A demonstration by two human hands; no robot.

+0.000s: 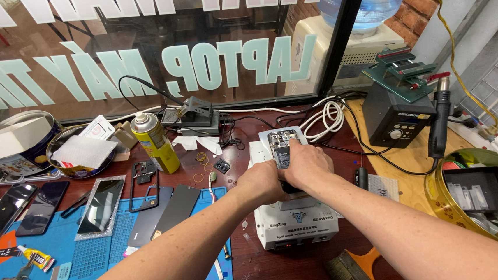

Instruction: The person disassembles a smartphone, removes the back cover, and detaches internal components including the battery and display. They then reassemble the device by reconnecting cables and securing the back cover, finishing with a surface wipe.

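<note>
Opened phone (282, 145) lying flat on top of the white heating machine (292, 222), circuit side up. Left hand (262, 182) and right hand (305, 163) both curled and pressed down on its near end, fingers together. Looks thin, stiff and easy to crack, so probably best gripped by the edges. Yellow spray can (154, 142) standing left of the machine, brush (352, 269) just in front.

white box-shaped heating machine (294, 224) showing red display digits | flat rubber work mat (69, 246) lying bright blue with a grid pattern | tall metal spray can (154, 142) standing yellow with a white cap | hot-air station box (392, 118) sitting black | brush handle (367, 259) glowing orange
</note>
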